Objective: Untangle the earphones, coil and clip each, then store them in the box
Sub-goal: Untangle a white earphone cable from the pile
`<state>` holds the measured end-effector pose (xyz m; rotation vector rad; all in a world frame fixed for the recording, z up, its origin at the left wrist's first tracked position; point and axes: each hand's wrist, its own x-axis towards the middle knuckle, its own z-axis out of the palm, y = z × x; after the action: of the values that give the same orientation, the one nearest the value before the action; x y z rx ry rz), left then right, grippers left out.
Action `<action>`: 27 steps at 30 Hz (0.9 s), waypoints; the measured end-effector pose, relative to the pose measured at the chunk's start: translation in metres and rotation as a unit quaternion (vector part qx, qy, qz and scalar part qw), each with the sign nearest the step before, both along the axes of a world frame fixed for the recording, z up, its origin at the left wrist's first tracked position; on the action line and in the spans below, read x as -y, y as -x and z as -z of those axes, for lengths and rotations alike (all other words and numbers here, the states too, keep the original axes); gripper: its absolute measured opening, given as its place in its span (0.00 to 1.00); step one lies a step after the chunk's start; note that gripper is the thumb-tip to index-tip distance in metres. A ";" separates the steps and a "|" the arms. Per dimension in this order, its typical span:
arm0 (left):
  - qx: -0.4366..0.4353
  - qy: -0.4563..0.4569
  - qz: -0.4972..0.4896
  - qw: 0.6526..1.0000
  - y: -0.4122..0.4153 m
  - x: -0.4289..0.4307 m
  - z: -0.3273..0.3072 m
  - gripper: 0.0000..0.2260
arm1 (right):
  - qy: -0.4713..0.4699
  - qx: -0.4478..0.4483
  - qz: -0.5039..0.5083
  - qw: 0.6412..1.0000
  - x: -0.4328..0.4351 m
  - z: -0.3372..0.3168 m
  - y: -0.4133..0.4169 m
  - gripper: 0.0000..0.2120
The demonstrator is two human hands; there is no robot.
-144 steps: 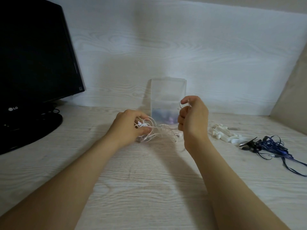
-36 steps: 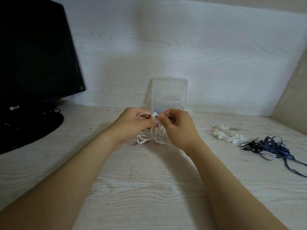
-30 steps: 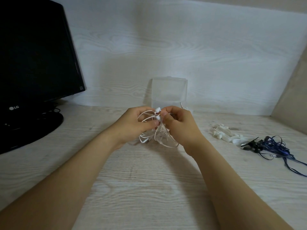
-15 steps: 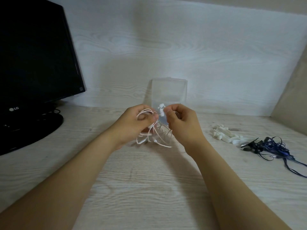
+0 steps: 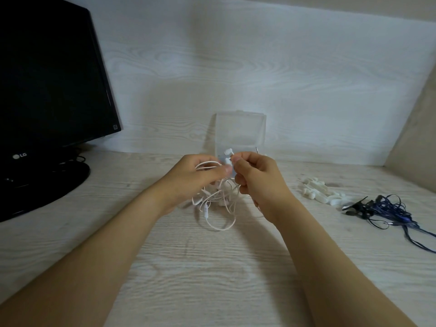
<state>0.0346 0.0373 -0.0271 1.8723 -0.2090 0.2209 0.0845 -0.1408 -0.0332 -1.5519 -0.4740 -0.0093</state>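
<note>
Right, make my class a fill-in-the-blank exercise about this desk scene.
The left hand and right hand both hold the tangled ____ earphones.
The blue earphones lie to the ____ of the white clips.
The clear box stands ____ the hands.
Missing words: white, right, behind.

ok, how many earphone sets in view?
2. The white earphones are held by the left hand and right hand at the centre of the desk. The blue earphones lie tangled at right. The box behind the hands may hide more.
</note>
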 end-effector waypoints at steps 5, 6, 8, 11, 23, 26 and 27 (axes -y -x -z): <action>0.006 0.007 0.015 1.000 0.003 0.001 0.000 0.07 | -0.021 -0.001 -0.025 0.999 0.001 0.002 -0.001 0.08; 0.005 0.008 0.015 1.000 0.002 0.001 0.000 0.07 | -0.019 0.000 -0.026 0.999 0.001 0.002 -0.001 0.07; -0.002 0.017 0.015 1.000 0.002 0.000 0.000 0.08 | -0.012 -0.002 -0.026 1.000 0.001 0.002 -0.001 0.07; -0.017 0.055 0.019 0.998 0.002 -0.001 -0.001 0.09 | 0.008 -0.011 -0.025 1.000 0.002 0.003 -0.002 0.07; -0.061 0.114 0.028 0.991 0.003 -0.004 0.000 0.20 | -0.009 0.000 -0.024 1.000 0.002 0.002 0.000 0.05; -0.044 0.002 -0.026 0.999 0.001 -0.002 0.000 0.08 | -0.063 -0.016 -0.063 0.996 0.003 -0.001 0.003 0.06; -0.041 -0.017 -0.051 0.998 0.000 -0.002 0.000 0.06 | -0.070 -0.016 -0.063 0.995 0.003 -0.002 0.003 0.06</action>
<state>0.0342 0.0391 -0.0275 1.9228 -0.0614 0.2119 0.0813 -0.1436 -0.0312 -1.3808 -0.5347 0.0783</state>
